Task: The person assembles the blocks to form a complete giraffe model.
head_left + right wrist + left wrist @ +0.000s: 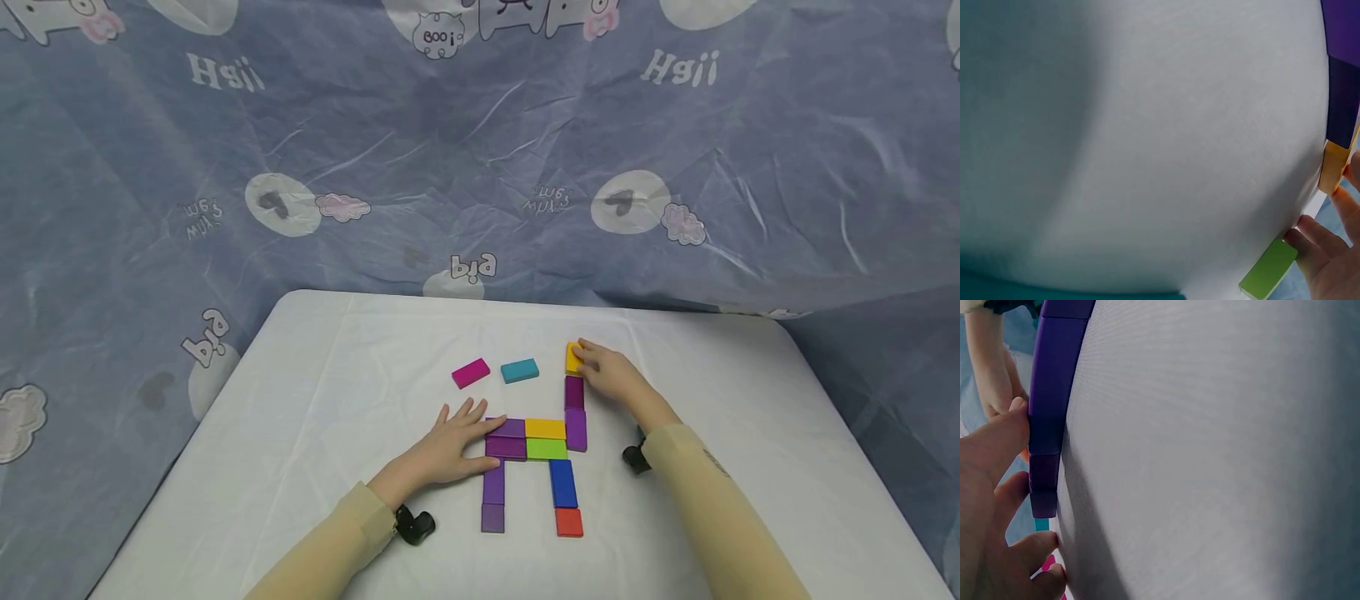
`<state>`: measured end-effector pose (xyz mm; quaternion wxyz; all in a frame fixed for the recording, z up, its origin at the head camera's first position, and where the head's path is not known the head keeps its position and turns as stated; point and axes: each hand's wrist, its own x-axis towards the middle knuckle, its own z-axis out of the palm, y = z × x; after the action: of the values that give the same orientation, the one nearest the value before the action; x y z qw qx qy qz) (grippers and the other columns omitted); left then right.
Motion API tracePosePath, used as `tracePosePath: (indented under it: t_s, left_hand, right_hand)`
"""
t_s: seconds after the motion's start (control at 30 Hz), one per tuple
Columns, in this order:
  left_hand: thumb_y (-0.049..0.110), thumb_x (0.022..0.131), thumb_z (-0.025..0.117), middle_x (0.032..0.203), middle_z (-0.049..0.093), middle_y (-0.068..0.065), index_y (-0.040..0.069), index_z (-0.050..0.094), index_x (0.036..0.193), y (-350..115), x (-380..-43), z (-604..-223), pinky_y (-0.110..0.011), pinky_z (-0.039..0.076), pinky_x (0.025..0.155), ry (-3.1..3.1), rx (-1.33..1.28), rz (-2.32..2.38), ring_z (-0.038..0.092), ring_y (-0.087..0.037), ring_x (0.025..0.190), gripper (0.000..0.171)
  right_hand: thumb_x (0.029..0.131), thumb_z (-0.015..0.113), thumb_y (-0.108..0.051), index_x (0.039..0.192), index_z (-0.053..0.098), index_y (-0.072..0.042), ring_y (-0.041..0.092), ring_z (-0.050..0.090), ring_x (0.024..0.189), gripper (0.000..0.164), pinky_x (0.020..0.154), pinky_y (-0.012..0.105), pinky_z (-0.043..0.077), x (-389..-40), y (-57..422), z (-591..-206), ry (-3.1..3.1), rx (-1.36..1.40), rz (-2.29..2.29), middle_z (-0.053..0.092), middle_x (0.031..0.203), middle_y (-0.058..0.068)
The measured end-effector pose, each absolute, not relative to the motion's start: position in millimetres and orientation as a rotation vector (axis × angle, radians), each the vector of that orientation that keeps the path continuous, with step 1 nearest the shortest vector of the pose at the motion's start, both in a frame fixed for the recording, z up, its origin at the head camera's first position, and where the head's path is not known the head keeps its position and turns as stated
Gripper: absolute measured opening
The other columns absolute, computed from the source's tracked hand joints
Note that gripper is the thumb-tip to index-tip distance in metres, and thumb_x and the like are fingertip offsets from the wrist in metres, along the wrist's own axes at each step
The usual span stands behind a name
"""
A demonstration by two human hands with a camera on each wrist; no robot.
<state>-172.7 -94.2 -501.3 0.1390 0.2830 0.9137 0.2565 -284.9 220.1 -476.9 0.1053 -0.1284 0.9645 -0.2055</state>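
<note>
Flat coloured blocks form a figure with a body, two legs and a tall neck. At the neck's top, my right hand (617,377) pinches a yellow block (572,360), which meets a dark purple block (573,392). Other fingertips of that hand touch a green block (1269,270) in the right wrist view; the head view hides it. My left hand (446,450) is spread at the figure's left side. Its index finger touches the upper purple block (512,428), and its thumb lies against the purple leg block (492,485).
Beyond the left hand lie a loose magenta block (471,373) and a teal block (520,371). Yellow (545,428) and lime green (547,449) blocks continue the body. Blue (563,483) and red (569,522) blocks make the right leg. White cloth (360,367) covers the table.
</note>
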Motion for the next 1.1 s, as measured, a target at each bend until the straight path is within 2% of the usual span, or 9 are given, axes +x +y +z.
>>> tracePosePath:
  t_s: [0.4, 0.73, 1.1]
  left_hand:
    - [0.054, 0.094, 0.058, 0.163, 0.023, -0.01, 0.032, 0.036, 0.153, -93.9, -174.0, -502.4, -0.063, 0.003, 0.121, 2.64, 0.807, 0.726, 0.01, -0.033, 0.154, 0.066]
    - [0.053, 0.094, 0.058, 0.164, 0.023, -0.011, 0.031, 0.036, 0.153, -93.8, -173.9, -500.2, -0.063, 0.003, 0.121, 2.64, 0.81, 0.72, 0.011, -0.034, 0.154, 0.066]
    - [0.053, 0.094, 0.058, 0.164, 0.022, -0.009, 0.032, 0.035, 0.153, -93.4, -173.0, -500.7, -0.062, 0.001, 0.121, 2.635, 0.791, 0.715, 0.009, -0.032, 0.154, 0.067]
  right_hand:
    - [0.102, 0.05, -0.016, 0.145, 0.046, -0.004, 0.041, 0.031, 0.145, 0.045, 0.117, 0.057, 0.026, -279.9, 223.6, -480.7, 2.847, -0.443, -0.662, 0.035, 0.158, 0.015]
    - [0.099, 0.056, -0.021, 0.146, 0.044, -0.003, 0.042, 0.031, 0.145, 0.052, 0.117, 0.057, 0.027, -276.0, 223.5, -480.5, 2.847, -0.455, -0.67, 0.033, 0.159, 0.016]
    - [0.098, 0.059, -0.02, 0.145, 0.046, -0.002, 0.042, 0.032, 0.144, 0.051, 0.116, 0.057, 0.028, -275.1, 225.5, -484.7, 2.87, -0.502, -0.693, 0.035, 0.158, 0.016]
